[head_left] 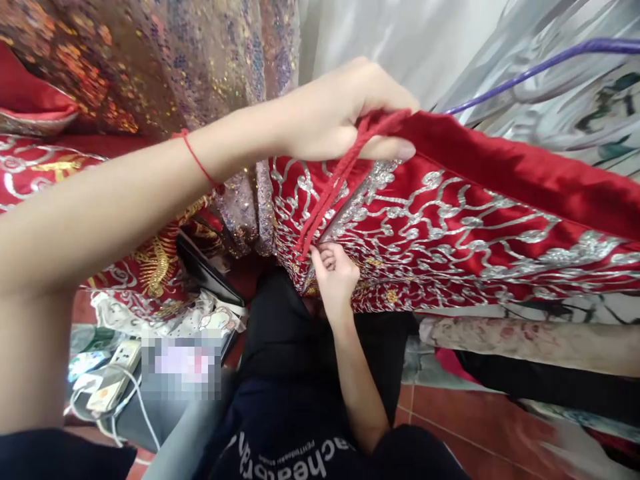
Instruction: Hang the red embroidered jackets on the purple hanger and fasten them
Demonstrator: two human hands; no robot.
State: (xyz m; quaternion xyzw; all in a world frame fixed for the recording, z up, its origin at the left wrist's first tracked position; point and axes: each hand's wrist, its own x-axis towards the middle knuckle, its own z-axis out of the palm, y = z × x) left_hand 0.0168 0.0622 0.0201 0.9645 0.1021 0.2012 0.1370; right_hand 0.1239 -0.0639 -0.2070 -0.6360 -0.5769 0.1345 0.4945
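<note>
My left hand (357, 113) reaches across from the left, closed around red cords (333, 187) and the top edge of a red embroidered cloth (450, 207). Silver branching patterns cover this cloth, and a plain red band (530, 170) runs along its upper edge. From my left fist the cords hang down to my right hand. A greyish seam or slit slants down the cloth beside them. At its lower end my right hand (336, 273) is curled in a pinch. What lies between its fingertips is too small to make out; the cord ends are right beside the thumb.
Sequined fabric (200, 67) hangs at the upper left. More red cloth with gold embroidery (155, 267) lies below it. A power strip (113, 380) with white cables is at the lower left. A purple rod or cord (540, 67) crosses the upper right. Folded fabrics (540, 343) are at the right.
</note>
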